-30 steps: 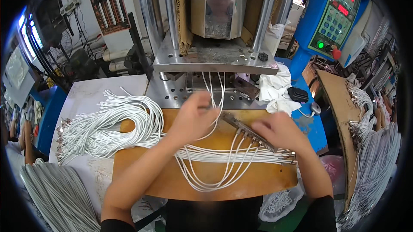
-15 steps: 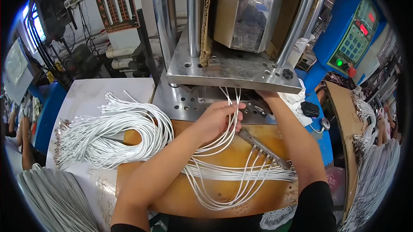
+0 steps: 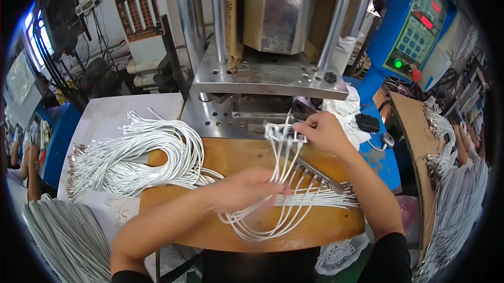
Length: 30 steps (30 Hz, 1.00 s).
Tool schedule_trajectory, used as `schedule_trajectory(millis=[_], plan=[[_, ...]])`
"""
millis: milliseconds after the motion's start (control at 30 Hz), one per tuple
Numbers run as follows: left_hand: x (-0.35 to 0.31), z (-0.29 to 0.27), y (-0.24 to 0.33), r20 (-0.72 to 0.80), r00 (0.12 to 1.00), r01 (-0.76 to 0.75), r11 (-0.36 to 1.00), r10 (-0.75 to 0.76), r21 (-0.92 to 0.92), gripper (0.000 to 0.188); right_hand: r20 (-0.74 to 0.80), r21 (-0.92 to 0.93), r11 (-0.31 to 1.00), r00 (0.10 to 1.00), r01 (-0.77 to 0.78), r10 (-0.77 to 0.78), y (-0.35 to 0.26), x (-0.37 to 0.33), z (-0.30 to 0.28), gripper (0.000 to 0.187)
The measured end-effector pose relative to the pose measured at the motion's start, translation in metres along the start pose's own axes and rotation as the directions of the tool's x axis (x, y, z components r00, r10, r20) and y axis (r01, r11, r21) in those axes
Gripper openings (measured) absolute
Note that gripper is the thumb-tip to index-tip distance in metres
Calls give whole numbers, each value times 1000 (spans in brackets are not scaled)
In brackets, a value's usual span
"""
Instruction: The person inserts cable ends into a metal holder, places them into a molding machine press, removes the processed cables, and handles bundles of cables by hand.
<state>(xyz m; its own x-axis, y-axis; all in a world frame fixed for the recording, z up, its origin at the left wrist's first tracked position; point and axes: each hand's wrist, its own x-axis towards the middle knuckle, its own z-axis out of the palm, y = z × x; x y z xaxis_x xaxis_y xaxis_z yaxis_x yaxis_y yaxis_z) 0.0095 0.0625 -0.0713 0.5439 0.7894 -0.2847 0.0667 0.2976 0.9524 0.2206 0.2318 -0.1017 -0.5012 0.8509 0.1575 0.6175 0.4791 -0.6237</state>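
My right hand is closed, thumb and fingers pinching a white moulded plastic piece in front of the press. Several white cables hang from this piece and curve down over the brown board. Lower and to the left, my left hand is smeared by motion beside these cables; whether its fingers grip them cannot be made out. Under the hanging cables lies a slotted metal bar on the board, with cable ends set along it.
A steel press stands ahead, its upper plate raised above the lower plate. A coiled bundle of white cables lies at left. The blue control box stands at right, near a black switch. More cables hang at lower left.
My right hand has come out from beneath the press plate, bringing the white plastic piece and cable ends into view. My left hand has moved down and nearer along the cables.
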Motion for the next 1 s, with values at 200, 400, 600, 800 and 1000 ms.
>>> schedule_trajectory(millis=[200,400,600,800,1000], plan=[[-112,-88,30,-776,472,-53,892,419,449,50,-70,-303,950,993,74,-99,25,-37,-14,31],[-96,-78,12,-860,441,290,866,256,407,51,7,-387,898,974,210,-224,-7,-83,-42,25],[17,11,-27,-100,668,-328,413,737,850,33,298,-215,972,954,91,-23,-15,-116,-50,20],[67,34,-35,-75,690,-336,410,720,848,20,-41,-163,973,984,162,-171,3,-56,-32,22],[93,-18,-14,-43,687,-281,319,725,905,18,-208,56,960,944,273,-256,32,46,4,24]])
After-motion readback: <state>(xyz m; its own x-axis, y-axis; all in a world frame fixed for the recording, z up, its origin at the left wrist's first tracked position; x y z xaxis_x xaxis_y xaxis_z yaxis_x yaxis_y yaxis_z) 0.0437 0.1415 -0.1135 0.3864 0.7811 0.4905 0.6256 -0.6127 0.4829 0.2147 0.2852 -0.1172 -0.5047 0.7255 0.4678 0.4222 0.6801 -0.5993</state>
